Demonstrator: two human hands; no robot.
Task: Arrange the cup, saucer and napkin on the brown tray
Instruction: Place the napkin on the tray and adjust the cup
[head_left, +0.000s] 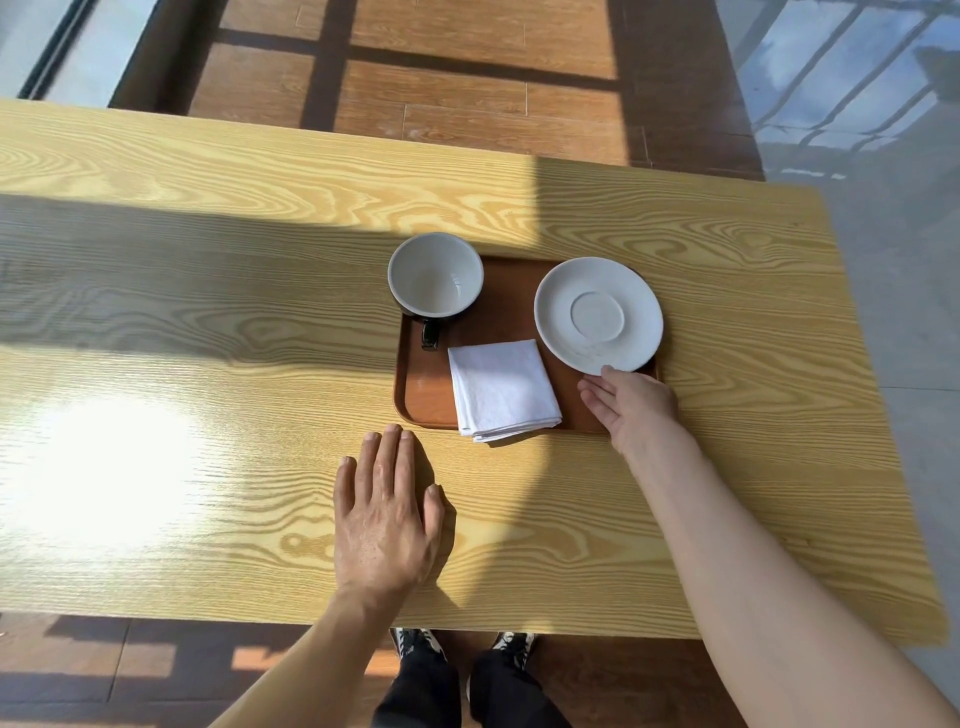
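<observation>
Left hand (384, 514) flat on the counter (208, 312), fingers (387, 449) together, our right hand (631, 408), fingers relaxed, touches the saucer (597, 314) at the tray's (426, 384) three o'clock; we should slide it inward gently, clear of napkin (501, 387) and cup (435, 275).

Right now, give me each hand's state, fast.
Left hand: open, flat on the table, holding nothing.
Right hand: open, thumb touching the saucer at its near rim.
</observation>
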